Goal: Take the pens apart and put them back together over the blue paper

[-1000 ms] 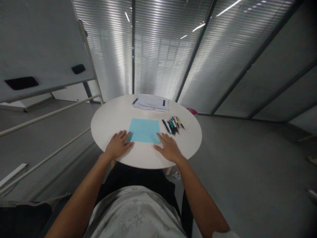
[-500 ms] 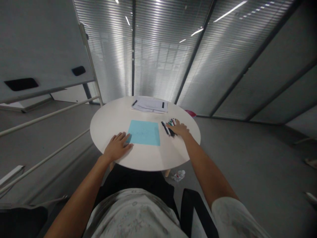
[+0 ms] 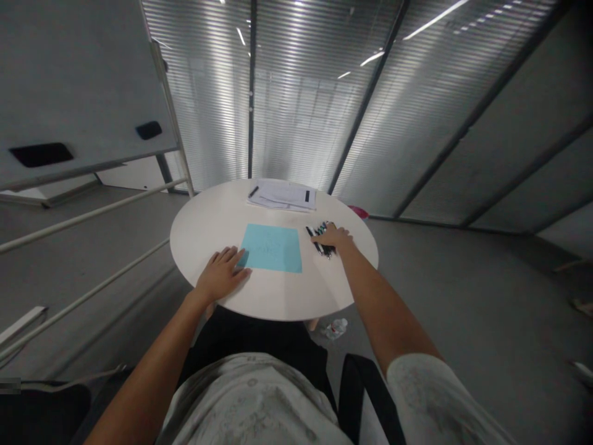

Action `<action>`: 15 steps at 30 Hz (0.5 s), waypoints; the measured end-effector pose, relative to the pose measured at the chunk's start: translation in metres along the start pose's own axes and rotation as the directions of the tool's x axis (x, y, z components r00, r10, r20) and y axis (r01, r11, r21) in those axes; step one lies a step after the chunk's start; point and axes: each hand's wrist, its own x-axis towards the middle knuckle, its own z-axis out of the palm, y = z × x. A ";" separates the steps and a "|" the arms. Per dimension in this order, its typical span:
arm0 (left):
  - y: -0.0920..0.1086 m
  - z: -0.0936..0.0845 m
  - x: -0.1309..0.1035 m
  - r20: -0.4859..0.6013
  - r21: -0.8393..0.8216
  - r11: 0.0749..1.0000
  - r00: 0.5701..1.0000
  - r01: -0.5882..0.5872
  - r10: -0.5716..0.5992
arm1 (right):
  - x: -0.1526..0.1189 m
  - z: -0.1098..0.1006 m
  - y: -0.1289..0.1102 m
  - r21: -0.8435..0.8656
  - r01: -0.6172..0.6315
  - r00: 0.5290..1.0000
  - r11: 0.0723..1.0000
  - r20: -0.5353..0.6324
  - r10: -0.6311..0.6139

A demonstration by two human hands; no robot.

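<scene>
A light blue sheet of paper (image 3: 273,248) with faint pen marks lies on the round white table (image 3: 204,216). My left hand (image 3: 221,272) rests flat at its left edge, fingers spread, the fingertips on the paper and the thumb on the tabletop. To the right of the sheet, several pens (image 3: 319,248) lie side by side in a loose bunch. Over them is my right hand (image 3: 334,237), its thumb stretched out across the pens on the left and its fingers reaching toward their far ends. The hand partly covers the pens, and its fingertips are hard to make out.
A stack of white papers (image 3: 282,196) with a dark pen (image 3: 253,191) on it lies at the table's far side. A whiteboard frame (image 3: 92,210) stands on the left. Crumpled clear plastic (image 3: 336,329) is on the floor beside a table leg. Something pink (image 3: 359,212) shows behind the table.
My right hand has shifted slightly left over the pens, its thumb now lying across the nearer ones. My left hand stays in place on the paper. The view has moved a little.
</scene>
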 end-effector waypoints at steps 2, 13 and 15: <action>0.000 0.000 0.000 0.005 0.000 1.000 1.000 0.007 -0.007 | 0.001 0.000 0.000 -0.007 0.014 1.000 1.000 -0.015 -0.014; 0.000 0.002 0.000 -0.010 -0.010 1.000 1.000 0.005 -0.005 | 0.008 0.015 0.021 0.022 0.077 0.993 0.997 -0.093 -0.074; 0.000 0.002 0.000 -0.014 -0.009 1.000 1.000 -0.001 0.001 | 0.007 0.017 0.017 0.025 0.084 0.991 0.996 -0.104 -0.080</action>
